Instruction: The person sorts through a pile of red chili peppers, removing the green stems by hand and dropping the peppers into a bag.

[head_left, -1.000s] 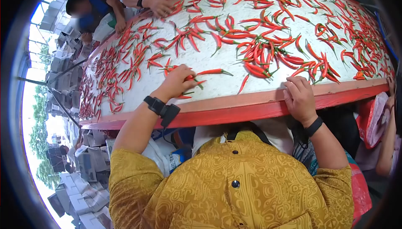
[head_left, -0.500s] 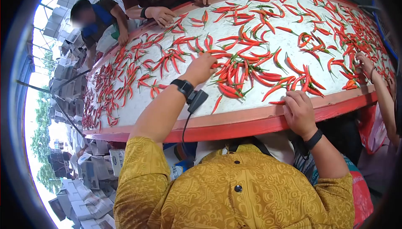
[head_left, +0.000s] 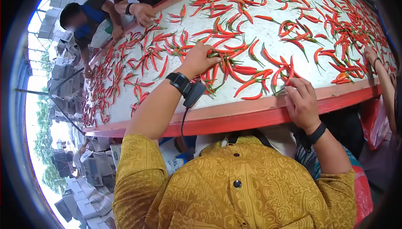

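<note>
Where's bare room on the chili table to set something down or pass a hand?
Bare: front patch between the right hand and the right-end chilies; narrow strip along the front rim, just right of the left forearm. Crowded: around the left hand and at both ends of the table.

Mustard-gold patterned shirt (head_left: pixel 268 178) with tonal swirls, short sleeves (head_left: pixel 140 162) and round dark buttons (head_left: pixel 237 183). The left wrist wears a black watch-like band (head_left: pixel 179 82), probably a watch, beside a dark box (head_left: pixel 194 95) trailing a thin cable (head_left: pixel 183 124); the right, a black wristband (head_left: pixel 316 133).
</note>
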Available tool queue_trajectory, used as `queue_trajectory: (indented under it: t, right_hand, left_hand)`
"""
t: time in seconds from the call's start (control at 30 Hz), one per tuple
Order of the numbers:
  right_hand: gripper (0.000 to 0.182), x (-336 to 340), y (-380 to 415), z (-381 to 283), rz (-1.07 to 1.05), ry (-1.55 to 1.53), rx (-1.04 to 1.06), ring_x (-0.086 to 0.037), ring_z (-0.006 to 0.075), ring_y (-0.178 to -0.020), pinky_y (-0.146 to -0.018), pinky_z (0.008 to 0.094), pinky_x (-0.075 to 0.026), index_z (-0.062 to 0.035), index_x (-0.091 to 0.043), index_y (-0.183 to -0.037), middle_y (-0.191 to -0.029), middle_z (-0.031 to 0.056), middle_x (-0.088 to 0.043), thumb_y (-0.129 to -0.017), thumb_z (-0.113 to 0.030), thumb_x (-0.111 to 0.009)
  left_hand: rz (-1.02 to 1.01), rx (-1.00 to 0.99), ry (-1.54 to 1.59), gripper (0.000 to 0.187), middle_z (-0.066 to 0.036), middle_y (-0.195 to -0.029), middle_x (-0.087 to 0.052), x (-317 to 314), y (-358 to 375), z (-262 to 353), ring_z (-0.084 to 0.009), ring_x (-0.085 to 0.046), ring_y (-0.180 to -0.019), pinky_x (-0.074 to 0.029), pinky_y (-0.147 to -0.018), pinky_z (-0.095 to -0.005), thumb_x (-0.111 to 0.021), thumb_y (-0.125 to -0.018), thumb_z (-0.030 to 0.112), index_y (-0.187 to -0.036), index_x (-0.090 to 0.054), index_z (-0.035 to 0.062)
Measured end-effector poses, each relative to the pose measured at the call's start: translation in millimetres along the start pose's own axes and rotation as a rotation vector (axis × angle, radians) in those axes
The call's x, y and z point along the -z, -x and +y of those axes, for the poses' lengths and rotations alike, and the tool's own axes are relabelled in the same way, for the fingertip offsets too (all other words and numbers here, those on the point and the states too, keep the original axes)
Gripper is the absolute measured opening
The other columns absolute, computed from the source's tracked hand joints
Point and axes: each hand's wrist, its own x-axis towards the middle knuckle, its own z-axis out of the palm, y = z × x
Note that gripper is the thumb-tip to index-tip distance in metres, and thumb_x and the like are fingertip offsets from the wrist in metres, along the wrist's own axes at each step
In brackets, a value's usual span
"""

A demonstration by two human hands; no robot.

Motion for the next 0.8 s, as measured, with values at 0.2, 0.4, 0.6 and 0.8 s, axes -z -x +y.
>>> queue_trajectory:
  t: [0.2,0.4,0.6,0.8]
  right_hand:
    - [0.026,14,10,28,-0.013,0.013,0.009,-0.052,0.0334,-0.105,-0.091,0.0432,-0.043,-0.0028,-0.061,-0.099,-0.111,0.0126,-0.058,-0.073,-0.007,-0.064]
    - [0.026,28,17,58,-0.039,0.026,0.008,-0.052,0.0334,-0.105,-0.090,0.0434,-0.043,-0.0030,-0.061,-0.099,-0.111,0.0125,-0.058,-0.074,-0.007,-0.064]
    - [0.025,43,24,86,-0.051,0.024,-0.025,-0.053,0.0338,-0.104,-0.089,0.0436,-0.044,-0.0025,-0.061,-0.099,-0.110,0.0130,-0.059,-0.074,-0.006,-0.064]
    - [0.025,59,29,115,-0.080,0.014,-0.019,-0.053,0.0342,-0.103,-0.088,0.0433,-0.044,-0.0022,-0.060,-0.099,-0.108,0.0134,-0.059,-0.074,-0.006,-0.063]
  left_hand:
    - [-0.099,-0.016,-0.157,0.020,-0.018,-0.092,-0.061,20,27,-40,-0.0351,-0.059,-0.090,-0.048,-0.079,-0.0427,-0.064,-0.074,0.015,-0.092,-0.065,0.0074]
    - [0.268,0.161,-0.145,0.019,-0.017,-0.086,-0.064,36,-18,-36,-0.0351,-0.062,-0.085,-0.049,-0.075,-0.0438,-0.066,-0.074,0.021,-0.090,-0.070,0.0108]
    - [-0.115,0.223,-0.230,0.028,-0.016,-0.089,-0.068,13,-82,-62,-0.0294,-0.065,-0.083,-0.050,-0.076,-0.0385,-0.072,-0.070,0.024,-0.092,-0.069,0.0059]
    - [-0.130,0.227,-0.218,0.037,-0.016,-0.090,-0.068,15,-74,-59,-0.0278,-0.065,-0.083,-0.050,-0.076,-0.0375,-0.077,-0.066,0.020,-0.096,-0.066,0.0016]
